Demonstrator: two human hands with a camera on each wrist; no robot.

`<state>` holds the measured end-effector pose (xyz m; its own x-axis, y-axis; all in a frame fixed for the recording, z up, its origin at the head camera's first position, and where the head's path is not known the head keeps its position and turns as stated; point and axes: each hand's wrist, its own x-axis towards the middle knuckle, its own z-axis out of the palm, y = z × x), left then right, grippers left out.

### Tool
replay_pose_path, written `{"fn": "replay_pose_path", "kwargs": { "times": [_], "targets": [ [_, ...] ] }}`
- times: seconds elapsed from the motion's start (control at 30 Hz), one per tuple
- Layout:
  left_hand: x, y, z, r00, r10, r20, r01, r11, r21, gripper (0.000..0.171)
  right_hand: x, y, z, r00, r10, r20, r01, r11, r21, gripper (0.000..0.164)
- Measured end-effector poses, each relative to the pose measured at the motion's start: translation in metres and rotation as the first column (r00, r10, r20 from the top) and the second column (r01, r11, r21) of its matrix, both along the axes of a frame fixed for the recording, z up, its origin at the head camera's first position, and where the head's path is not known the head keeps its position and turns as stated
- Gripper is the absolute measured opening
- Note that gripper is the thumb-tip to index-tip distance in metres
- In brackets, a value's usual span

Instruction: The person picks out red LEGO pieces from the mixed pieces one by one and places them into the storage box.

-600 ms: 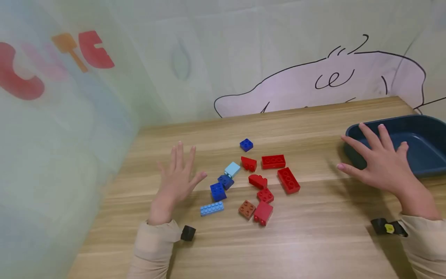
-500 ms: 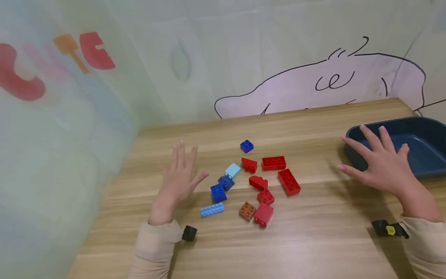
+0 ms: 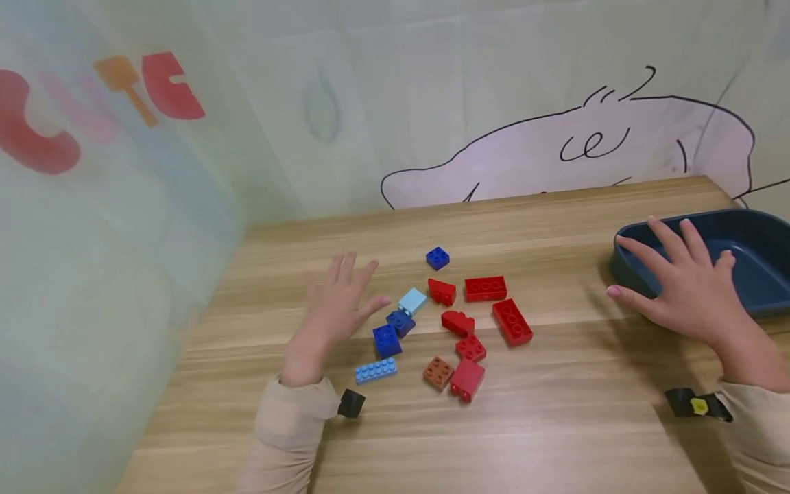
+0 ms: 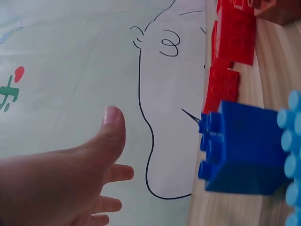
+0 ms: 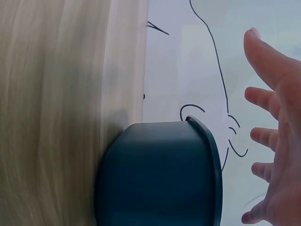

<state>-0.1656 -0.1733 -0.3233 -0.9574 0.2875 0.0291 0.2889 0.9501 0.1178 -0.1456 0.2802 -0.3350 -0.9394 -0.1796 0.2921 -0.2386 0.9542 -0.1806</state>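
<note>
My left hand [image 3: 336,305], fingers spread and holding nothing, hovers left of the loose toy bricks. Nearest to it are a light blue brick [image 3: 412,300], a dark blue brick [image 3: 386,341] and a long light blue brick [image 3: 376,370]. In the left wrist view the dark blue brick [image 4: 249,150] stands large beside the thumb. My right hand [image 3: 694,295] is also spread and holds nothing; it overlaps the near left part of the dark blue bin [image 3: 765,305] in the head view. From the right wrist, the bin [image 5: 157,174] shows to the left of the fingers.
Several red bricks, among them one lying on its side [image 3: 485,289] and one angled [image 3: 511,322], are scattered mid-table with a brown brick [image 3: 438,373]. A small blue brick [image 3: 437,259] lies farther back. A printed cloth [image 3: 321,158] hangs behind the wooden table [image 3: 543,432].
My left hand has moved right, closer to the blue bricks. My right hand has shifted slightly right over the bin. The bricks lie as before.
</note>
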Motion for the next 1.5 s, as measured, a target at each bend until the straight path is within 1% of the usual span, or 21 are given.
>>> {"fn": "replay_pose_path", "kwargs": {
  "times": [0.17,0.33,0.57,0.73,0.97,1.2,1.27,1.37,1.5],
  "targets": [
    [-0.001,0.014,0.008,0.999,0.001,0.032,-0.002,1.0,0.016,0.066,-0.001,0.002,0.001,0.999,-0.016,-0.033,0.017,1.0,0.008,0.078],
    [-0.003,0.031,0.013,1.0,0.009,0.013,-0.01,0.999,0.033,0.066,-0.004,0.005,0.001,0.999,-0.038,-0.033,0.038,0.999,0.016,0.079],
    [-0.005,0.058,0.018,0.998,-0.064,0.01,0.064,0.997,0.053,0.068,-0.007,0.013,0.001,0.998,-0.067,-0.02,0.068,0.998,0.014,0.078],
    [-0.007,0.076,0.019,0.995,-0.098,0.021,0.097,0.992,0.076,0.067,-0.009,0.02,0.0,0.997,-0.076,-0.022,0.076,0.997,-0.007,0.078],
    [-0.012,0.1,0.022,0.989,-0.143,0.032,0.141,0.989,0.049,0.067,-0.008,0.027,0.001,0.995,-0.087,-0.041,0.085,0.995,-0.048,0.077],
    [-0.016,0.126,0.021,0.985,-0.166,0.046,0.165,0.986,0.026,0.068,-0.008,0.039,0.002,0.993,-0.11,-0.047,0.108,0.993,-0.043,0.08],
    [-0.016,0.134,0.021,0.984,-0.173,0.051,0.172,0.984,0.036,0.068,-0.008,0.043,0.0,0.993,-0.105,-0.061,0.102,0.993,-0.054,0.081],
    [-0.016,0.148,0.022,0.981,-0.183,0.06,0.181,0.982,0.046,0.068,-0.009,0.049,-0.002,0.992,-0.078,-0.095,0.071,0.995,-0.075,0.08],
    [-0.019,0.169,0.021,0.976,-0.209,0.063,0.206,0.977,0.046,0.069,-0.012,0.056,-0.004,0.985,-0.029,-0.17,0.017,0.997,-0.071,0.089]
  ]
}}
